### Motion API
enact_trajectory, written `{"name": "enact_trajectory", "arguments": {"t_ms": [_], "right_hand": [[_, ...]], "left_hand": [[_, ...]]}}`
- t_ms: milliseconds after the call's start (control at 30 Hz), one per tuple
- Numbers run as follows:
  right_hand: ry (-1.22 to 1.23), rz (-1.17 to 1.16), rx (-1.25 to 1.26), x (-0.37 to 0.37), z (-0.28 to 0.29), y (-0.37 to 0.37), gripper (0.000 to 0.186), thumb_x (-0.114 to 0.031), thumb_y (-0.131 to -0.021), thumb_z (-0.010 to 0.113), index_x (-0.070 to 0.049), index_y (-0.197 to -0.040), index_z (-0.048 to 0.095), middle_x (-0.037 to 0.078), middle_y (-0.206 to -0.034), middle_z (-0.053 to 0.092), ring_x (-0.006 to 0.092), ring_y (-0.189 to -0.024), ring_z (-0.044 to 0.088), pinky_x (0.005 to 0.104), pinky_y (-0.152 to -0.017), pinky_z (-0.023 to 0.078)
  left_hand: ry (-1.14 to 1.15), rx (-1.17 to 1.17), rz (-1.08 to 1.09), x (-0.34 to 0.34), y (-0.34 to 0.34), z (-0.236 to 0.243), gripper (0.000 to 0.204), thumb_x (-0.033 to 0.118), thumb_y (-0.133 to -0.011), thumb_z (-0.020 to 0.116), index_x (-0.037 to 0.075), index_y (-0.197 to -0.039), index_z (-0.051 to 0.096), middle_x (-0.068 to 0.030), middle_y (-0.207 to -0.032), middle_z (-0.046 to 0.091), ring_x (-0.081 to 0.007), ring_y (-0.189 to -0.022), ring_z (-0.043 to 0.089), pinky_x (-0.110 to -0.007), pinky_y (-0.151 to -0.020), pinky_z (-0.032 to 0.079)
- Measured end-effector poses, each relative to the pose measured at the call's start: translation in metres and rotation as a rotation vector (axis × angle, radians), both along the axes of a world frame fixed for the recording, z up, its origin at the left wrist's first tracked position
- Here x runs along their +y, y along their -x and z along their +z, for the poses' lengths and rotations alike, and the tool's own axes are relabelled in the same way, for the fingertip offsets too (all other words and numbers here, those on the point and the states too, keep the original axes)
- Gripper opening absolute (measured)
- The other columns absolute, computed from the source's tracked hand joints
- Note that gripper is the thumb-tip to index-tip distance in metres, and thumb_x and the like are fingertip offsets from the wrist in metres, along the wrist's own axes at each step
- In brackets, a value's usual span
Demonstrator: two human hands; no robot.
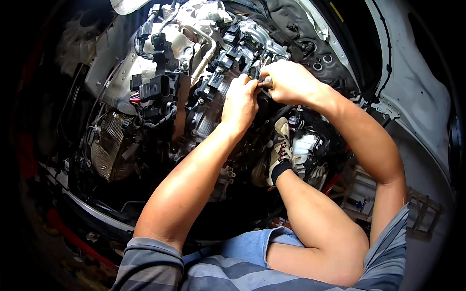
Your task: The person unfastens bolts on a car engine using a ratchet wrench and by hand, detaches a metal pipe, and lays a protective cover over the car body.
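In the head view my left hand (240, 99) is closed at the engine's top, its thumb and fingertips pinched on a slim dark piece, perhaps part of a tool. Just to its right my right hand (286, 82) grips a short metal tool (267, 83), with its fingers wrapped round it. Both hands are beside the black coil-like connectors (224, 63) along the engine (204, 121). The far end of the tool is hidden among the parts and fingers.
A metal shield (116, 145) and wiring connectors (155, 87) lie at the left. My shoe (280, 145) rests inside the bay beside a white reservoir (306, 150). A pale fender (417, 97) borders the right, with a wooden stand (422, 213) low outside it.
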State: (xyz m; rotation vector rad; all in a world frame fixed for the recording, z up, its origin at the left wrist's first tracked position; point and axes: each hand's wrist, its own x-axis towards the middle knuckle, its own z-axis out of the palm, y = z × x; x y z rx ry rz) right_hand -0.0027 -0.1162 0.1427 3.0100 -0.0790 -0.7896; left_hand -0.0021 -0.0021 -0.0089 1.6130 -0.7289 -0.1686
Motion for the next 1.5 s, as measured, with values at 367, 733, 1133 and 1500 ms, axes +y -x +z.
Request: {"name": "enact_trajectory", "arguments": {"t_ms": [367,733,1133,1500], "right_hand": [[0.031,0.086,0.095,-0.002,-0.004,0.004,0.013,-0.015,-0.075,0.067,-0.003,-0.079,0.071,0.018,-0.079,0.071,0.034,-0.079,0.071,0.0429,-0.074,0.058],[-0.054,-0.019,-0.037,0.01,-0.003,0.001,0.014,-0.016,-0.077,0.066,-0.004,-0.083,0.071,0.015,-0.078,0.071,0.0319,-0.072,0.071,0.0404,-0.07,0.058],[0.157,0.07,0.165,0.007,0.005,0.0,0.017,-0.016,-0.077,0.068,-0.007,-0.091,0.068,0.015,-0.081,0.07,0.0319,-0.081,0.07,0.0425,-0.074,0.056],[-0.003,0.087,-0.061,0.0,-0.007,0.016,0.015,-0.021,-0.079,0.069,-0.007,-0.083,0.066,0.019,-0.075,0.068,0.0329,-0.076,0.07,0.0429,-0.07,0.056]], "left_hand": [[-0.035,0.003,0.024,0.002,0.004,0.0,0.013,0.011,-0.086,0.071,0.002,-0.096,0.071,-0.0135,-0.084,0.062,-0.0325,-0.082,0.063,-0.041,-0.075,0.05],[-0.145,-0.001,-0.024,0.004,0.005,-0.002,0.023,0.009,-0.091,0.063,0.002,-0.113,0.068,-0.0149,-0.088,0.062,-0.0339,-0.085,0.061,-0.042,-0.077,0.049],[-0.222,0.018,-0.021,0.007,0.007,0.005,0.02,0.019,-0.092,0.063,0.007,-0.108,0.064,-0.0141,-0.095,0.06,-0.0322,-0.096,0.058,-0.042,-0.084,0.051],[-0.23,0.172,-0.012,0.012,0.012,0.017,0.028,0.014,-0.093,0.063,0.0,-0.116,0.064,-0.0166,-0.109,0.067,-0.0368,-0.106,0.057,-0.044,-0.094,0.049]]}}
